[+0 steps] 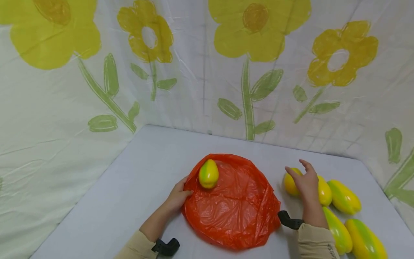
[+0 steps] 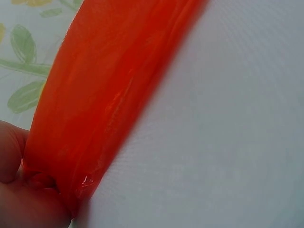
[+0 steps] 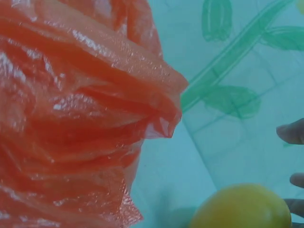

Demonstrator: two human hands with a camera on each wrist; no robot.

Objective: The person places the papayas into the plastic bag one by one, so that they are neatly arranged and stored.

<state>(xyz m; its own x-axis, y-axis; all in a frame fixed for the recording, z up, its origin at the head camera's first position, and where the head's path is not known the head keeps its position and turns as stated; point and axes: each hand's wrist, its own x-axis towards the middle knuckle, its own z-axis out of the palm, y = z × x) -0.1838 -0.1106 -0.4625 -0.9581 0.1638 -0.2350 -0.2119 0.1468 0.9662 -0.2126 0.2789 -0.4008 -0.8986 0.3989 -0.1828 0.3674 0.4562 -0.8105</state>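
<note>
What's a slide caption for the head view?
Left hand grips red plastic bag holding one yellow-green fruit; right hand, open, by other fruits.

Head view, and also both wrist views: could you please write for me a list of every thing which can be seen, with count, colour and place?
Plastic bag: 1, red, spread open on the table
Bagged fruit: 1, yellow-green, inside the bag's left side
Loose fruits: 5, yellow and green, on the table's right side, some partly hidden
Table: 1, white, under bag and fruits
Backdrop: 1, whitish, behind the table
Printed flowers: 4, yellow, on the backdrop
Printed leaves: several, green, on the backdrop
Wrist devices: 2, black, one per wrist
Sleeves: 2, beige, on the forearms
Left hand: 1, gripping the bag's left rim
Right hand: 1, by the loose fruits
</note>
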